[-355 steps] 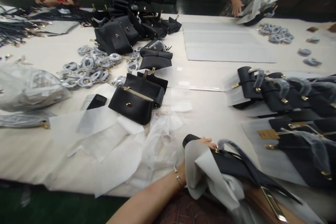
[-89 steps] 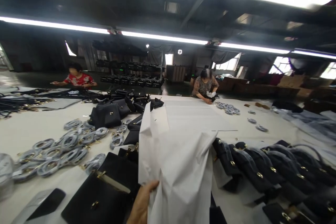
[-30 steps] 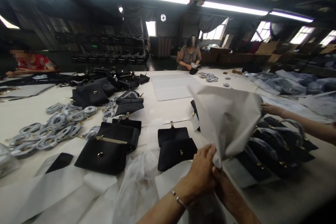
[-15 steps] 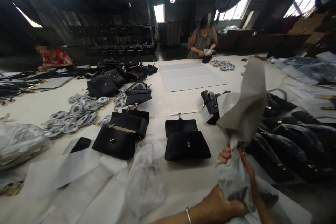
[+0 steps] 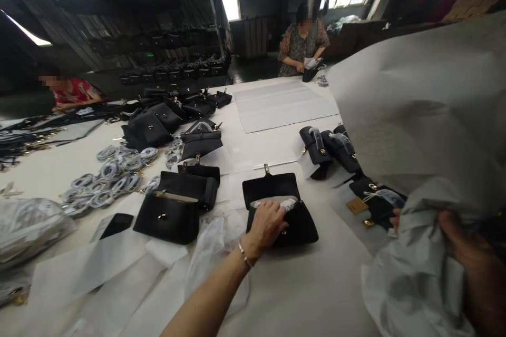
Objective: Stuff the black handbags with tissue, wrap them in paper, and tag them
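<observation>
My left hand (image 5: 269, 224), with a bracelet at the wrist, has its fingers curled over the front edge of a black handbag (image 5: 302, 226). This bag lies on the table with its flap (image 5: 272, 189) folded back, and pale stuffing shows in its mouth. At the right, my right hand (image 5: 462, 242) grips a large sheet of grey-white wrapping paper (image 5: 411, 105), bunched where I hold it and spread wide above. Part of that hand is behind the paper. Beyond the paper's left edge lies another black bag (image 5: 373, 200) with a brown tag.
On the left are several black bags (image 5: 166, 218), coiled wrapped straps (image 5: 108, 171), a phone-like black slab (image 5: 116, 225) and loose white sheets (image 5: 85, 258). Two small bags (image 5: 316, 150) lie ahead on the right. A person (image 5: 302, 42) works across the white table (image 5: 272, 147); another person (image 5: 75, 92) sits far left.
My left hand has let go of the paper and moved left onto the handbag. My right hand has carried the paper to the right, where it now spreads wider.
</observation>
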`<state>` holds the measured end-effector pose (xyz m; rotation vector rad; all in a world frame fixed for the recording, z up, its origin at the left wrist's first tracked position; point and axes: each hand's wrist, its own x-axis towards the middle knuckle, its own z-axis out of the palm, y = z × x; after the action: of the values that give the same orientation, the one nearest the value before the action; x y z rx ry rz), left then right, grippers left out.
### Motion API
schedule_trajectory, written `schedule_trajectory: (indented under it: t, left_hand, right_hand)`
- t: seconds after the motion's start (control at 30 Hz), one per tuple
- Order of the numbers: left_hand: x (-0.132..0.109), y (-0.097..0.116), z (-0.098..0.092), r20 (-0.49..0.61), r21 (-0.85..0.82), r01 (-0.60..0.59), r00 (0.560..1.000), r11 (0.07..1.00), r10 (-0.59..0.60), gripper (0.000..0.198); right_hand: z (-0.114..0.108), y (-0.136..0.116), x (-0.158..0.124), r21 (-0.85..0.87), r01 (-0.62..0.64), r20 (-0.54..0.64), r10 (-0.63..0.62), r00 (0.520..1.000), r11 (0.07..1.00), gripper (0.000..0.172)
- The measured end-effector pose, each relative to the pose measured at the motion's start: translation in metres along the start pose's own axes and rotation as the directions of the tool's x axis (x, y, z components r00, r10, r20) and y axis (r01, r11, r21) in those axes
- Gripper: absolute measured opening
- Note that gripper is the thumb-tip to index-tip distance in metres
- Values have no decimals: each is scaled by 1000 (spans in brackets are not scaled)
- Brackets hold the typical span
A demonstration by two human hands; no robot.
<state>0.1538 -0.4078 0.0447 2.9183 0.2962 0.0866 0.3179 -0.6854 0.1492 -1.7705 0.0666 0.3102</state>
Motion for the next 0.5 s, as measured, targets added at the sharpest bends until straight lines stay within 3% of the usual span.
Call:
schedule_trajectory:
  t: [0.07,0.13,0.23,0.37,0.43,0.5]
  left_hand:
    - [-28,15,11,-46,19,-53,997,998,53,16]
    - [-53,27,21,-65,15,-88,994,996,89,6]
    - [-80,41,31,-18,-36,-84,996,996,83,11]
    - [-100,58,29,104,-112,38,994,993,-26,13]
    - [-103,61,23,161,-169,93,985,981,-65,10]
    - [-98,58,14,221,-223,124,972,967,-74,20]
  right_hand:
    - [6,-11,-3,-31,-36,-71,34,997,999,55]
    - [12,-18,-4,-115,2,-126,-17,992,993,54]
    - [21,-20,-8,-178,62,-139,-87,987,982,55]
    - [26,-18,-18,-274,69,-191,-125,974,959,57]
    - [25,-17,-23,-263,71,-159,-116,980,962,56]
    - [24,-14,-26,-244,82,-116,-113,987,966,54]
